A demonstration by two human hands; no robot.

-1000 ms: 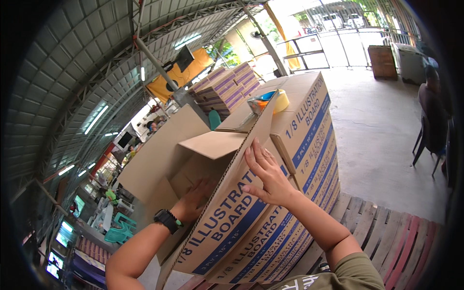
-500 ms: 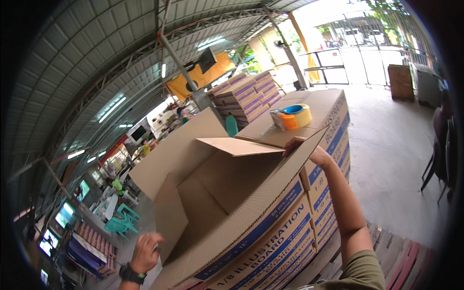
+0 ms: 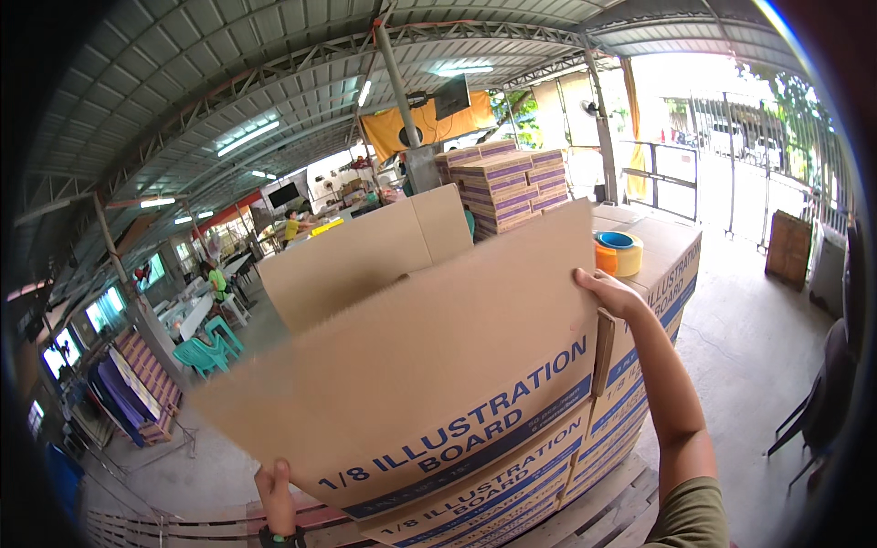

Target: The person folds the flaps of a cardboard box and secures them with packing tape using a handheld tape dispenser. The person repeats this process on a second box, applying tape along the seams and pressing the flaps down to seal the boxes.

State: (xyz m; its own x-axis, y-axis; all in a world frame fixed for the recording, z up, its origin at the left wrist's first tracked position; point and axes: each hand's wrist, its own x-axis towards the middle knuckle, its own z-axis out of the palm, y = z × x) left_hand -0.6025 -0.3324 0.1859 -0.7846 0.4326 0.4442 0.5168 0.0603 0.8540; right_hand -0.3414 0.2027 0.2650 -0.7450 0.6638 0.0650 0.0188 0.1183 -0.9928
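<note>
**Holding up an open cardboard box by its edges**

I am holding a large brown cardboard box point(image 3: 429, 384) with blue lettering in front of me, tilted, its open flaps point(image 3: 365, 260) standing up on the far side. My right hand point(image 3: 610, 294) is gripping the upper right edge of the box's near panel, fingers curled over the top and thumb on the near face. My left hand point(image 3: 277, 493) is gripping the lower left edge of the same panel, fingers closed around the cardboard from below, a dark wristband showing at the wrist.

The box is resting against a stack of similar printed cartons point(image 3: 630, 402) sitting on a wooden pallet point(image 3: 603, 511) at the near right. On top of that stack, just beyond my right hand, two rolls of tape point(image 3: 618, 251) are lying side by side, one orange and one yellowish with a blue core. Farther back, a pile of purple-banded cartons point(image 3: 501, 183) is standing beside a metal post point(image 3: 400, 87). At the far left, people are sitting by teal plastic chairs point(image 3: 206, 352).
</note>
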